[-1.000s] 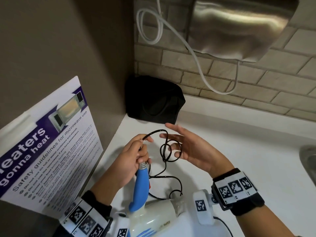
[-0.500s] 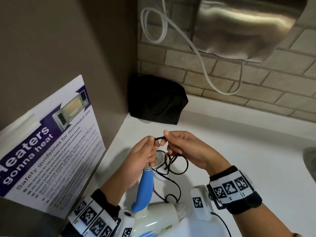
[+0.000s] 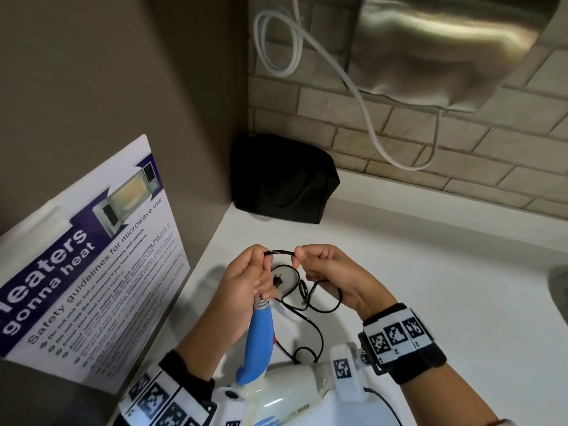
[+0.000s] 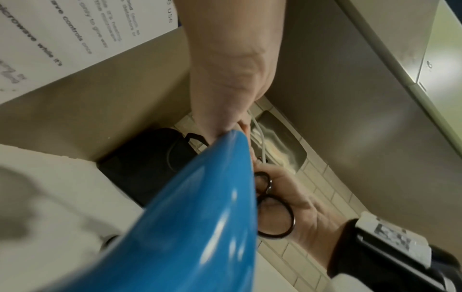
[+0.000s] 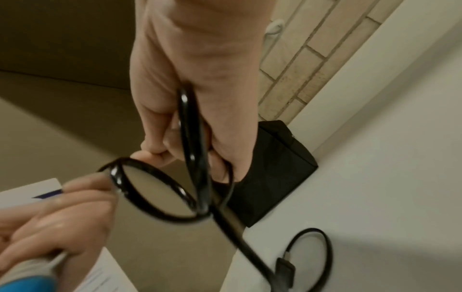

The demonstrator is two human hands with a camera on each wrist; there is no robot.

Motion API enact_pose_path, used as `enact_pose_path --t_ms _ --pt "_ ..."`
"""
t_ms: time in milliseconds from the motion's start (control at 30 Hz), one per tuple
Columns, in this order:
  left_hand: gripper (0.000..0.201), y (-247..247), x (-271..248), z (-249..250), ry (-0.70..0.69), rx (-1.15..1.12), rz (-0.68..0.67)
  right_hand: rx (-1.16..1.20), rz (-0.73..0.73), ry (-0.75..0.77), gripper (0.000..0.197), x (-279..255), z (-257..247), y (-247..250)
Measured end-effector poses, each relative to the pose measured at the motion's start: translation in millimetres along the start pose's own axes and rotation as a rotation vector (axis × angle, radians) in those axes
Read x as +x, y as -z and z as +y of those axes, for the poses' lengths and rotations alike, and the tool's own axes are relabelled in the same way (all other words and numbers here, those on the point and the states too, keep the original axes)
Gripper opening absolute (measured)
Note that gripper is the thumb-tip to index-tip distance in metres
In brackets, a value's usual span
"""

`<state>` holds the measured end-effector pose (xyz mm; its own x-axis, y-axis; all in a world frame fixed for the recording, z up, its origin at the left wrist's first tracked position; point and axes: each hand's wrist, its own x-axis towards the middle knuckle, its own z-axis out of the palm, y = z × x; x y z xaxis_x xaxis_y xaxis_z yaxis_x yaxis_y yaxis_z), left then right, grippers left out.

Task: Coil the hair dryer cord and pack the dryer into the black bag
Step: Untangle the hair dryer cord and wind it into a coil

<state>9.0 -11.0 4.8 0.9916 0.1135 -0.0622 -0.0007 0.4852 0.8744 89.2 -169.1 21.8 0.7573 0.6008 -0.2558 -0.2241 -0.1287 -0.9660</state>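
Observation:
The hair dryer (image 3: 289, 392) has a white body and a blue handle (image 3: 258, 342) (image 4: 200, 217), held upright over the white counter. My left hand (image 3: 246, 281) grips the top of the handle and pinches the black cord (image 3: 281, 253) where it leaves it. My right hand (image 3: 325, 272) pinches the same cord a short way along and holds coiled loops (image 3: 319, 299) (image 5: 192, 150) (image 4: 275, 215) in its curled fingers. The plug (image 3: 279, 281) (image 5: 285, 266) hangs among the loops. The black bag (image 3: 282, 179) (image 5: 272, 168) (image 4: 147, 164) stands in the far corner, beyond both hands.
A microwave safety poster (image 3: 86, 265) leans on the left wall. A steel hand dryer (image 3: 445, 47) with a white cable (image 3: 362, 106) hangs on the brick wall above the counter (image 3: 430, 272). A sink edge (image 3: 559, 287) shows at the right.
My right hand went from open beside the loops to curled round them, and now pinches the cord close to my left hand. Both hands rose slightly; the dryer stayed in my left hand.

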Motion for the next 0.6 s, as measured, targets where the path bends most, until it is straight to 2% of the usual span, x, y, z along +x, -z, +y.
enact_pose_path --t_ms 133,600 --pt "0.032 8.7 2.1 2.0 -0.002 -0.036 0.039 0.043 0.074 -0.075 0.023 11.2 20.7 17.0" --pt "0.035 34.9 10.2 0.8 0.031 -0.073 0.156 -0.029 0.333 -0.33 0.029 36.1 57.3 42.6"
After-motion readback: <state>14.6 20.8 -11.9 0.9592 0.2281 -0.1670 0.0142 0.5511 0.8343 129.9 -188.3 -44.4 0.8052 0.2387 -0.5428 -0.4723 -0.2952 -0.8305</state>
